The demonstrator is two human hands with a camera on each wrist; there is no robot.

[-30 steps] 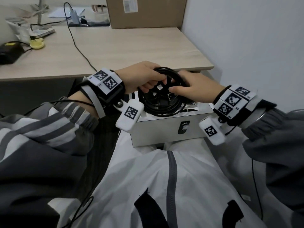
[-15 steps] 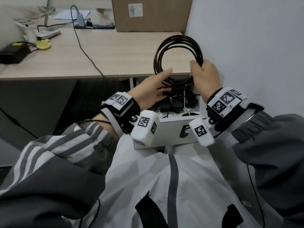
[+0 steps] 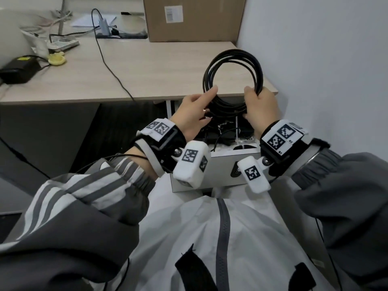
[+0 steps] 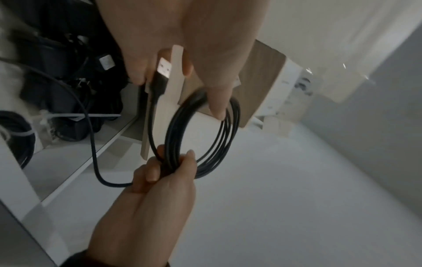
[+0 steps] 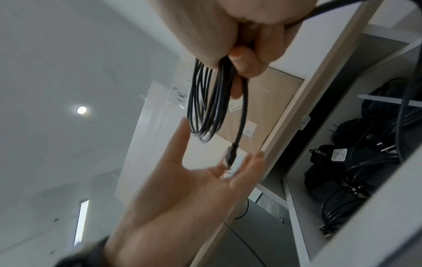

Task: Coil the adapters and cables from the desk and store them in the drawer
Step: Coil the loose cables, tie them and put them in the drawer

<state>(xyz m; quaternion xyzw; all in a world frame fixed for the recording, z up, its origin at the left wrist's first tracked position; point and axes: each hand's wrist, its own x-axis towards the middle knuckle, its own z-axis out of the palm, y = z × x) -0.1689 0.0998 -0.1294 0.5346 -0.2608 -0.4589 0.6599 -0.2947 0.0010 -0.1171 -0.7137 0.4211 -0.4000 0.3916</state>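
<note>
Two hands (image 3: 195,114) (image 3: 260,108), one coiled cable (image 3: 233,80), one drawer (image 3: 218,164), one cardboard box (image 3: 193,17)

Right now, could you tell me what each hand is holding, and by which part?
The right hand grips the coiled black cable at the bottom of its loops. The left hand holds nothing firmly; its straight fingers touch the coil's left side near the USB plug.

grey and white jacket, tagged wrist rigs
striped grey-white sleeves (image 3: 88,198) with elastic cuffs; a white jacket front (image 3: 210,238) with a grey zip line; each wrist wears a black strap (image 3: 168,141) bearing white blocks (image 3: 192,162) printed with black square codes, bolted on by a silver screw; thin black wires trail along the sleeves
</note>
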